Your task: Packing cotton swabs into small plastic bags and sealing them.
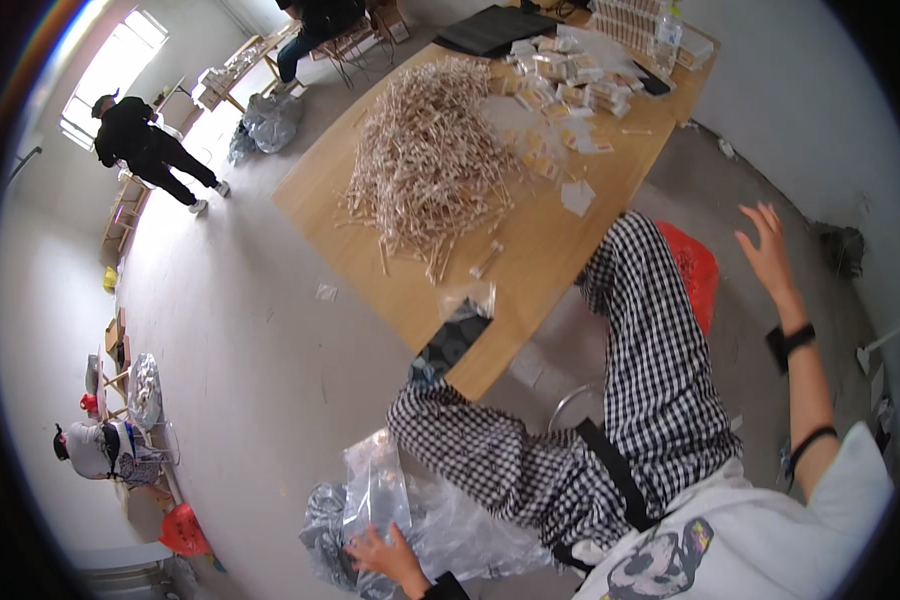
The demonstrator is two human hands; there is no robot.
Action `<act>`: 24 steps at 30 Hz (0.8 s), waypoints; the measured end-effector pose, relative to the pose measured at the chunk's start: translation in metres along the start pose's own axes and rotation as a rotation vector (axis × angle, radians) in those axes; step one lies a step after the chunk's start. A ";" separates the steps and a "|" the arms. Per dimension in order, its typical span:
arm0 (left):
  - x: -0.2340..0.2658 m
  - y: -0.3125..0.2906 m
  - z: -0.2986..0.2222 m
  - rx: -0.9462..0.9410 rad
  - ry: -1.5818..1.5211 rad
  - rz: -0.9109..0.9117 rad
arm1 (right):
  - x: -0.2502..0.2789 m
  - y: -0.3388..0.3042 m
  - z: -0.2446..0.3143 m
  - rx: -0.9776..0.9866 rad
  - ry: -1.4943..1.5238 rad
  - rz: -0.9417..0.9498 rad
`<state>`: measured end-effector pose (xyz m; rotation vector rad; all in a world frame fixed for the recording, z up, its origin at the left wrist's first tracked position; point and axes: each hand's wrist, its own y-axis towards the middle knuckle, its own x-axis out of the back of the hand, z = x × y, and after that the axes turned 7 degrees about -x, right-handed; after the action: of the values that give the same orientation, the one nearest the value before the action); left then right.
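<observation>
My left hand (pixel 388 556) is low on my left side, fingers spread. It is at the lower end of a clear plastic bag (pixel 375 485); whether it touches the bag is hard to tell. More crumpled clear plastic (pixel 460 525) lies around it beside my leg. My right hand (pixel 767 252) is raised out to the right, its fingers apart and nothing in it. In front of me, a wooden table (pixel 330 235) bears a large heap of thin cotton swabs (pixel 430 150). A small clear bag (pixel 468 298) and a dark patterned item (pixel 453 342) lie at its near corner.
Small filled packets (pixel 580 75), loose cards (pixel 576 197), a clear bottle (pixel 666 40) and a black mat (pixel 495 30) lie across the table's far side. A red bag or seat (pixel 692 275) is beside my right leg. Other people (pixel 145 145) are farther off to the left.
</observation>
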<state>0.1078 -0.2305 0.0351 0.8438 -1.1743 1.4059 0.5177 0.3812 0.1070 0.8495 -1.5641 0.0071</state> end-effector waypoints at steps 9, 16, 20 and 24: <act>0.095 0.016 -0.207 -0.859 -0.900 -0.463 | 0.003 -0.002 0.194 0.256 1.003 0.365; 0.090 0.072 -0.341 -0.698 -1.138 -0.263 | 0.000 -0.018 0.333 0.285 1.466 0.772; 0.091 0.049 -0.348 -0.682 -1.585 0.029 | -0.027 -0.044 0.349 -0.377 1.939 1.040; 0.106 -0.014 -0.295 -0.764 -1.657 0.141 | 0.006 -0.027 0.321 -0.814 2.225 1.496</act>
<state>0.1340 0.0815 0.0593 1.3145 -2.7354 -0.0756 0.2572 0.2074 0.0326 -1.0494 0.3966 0.9334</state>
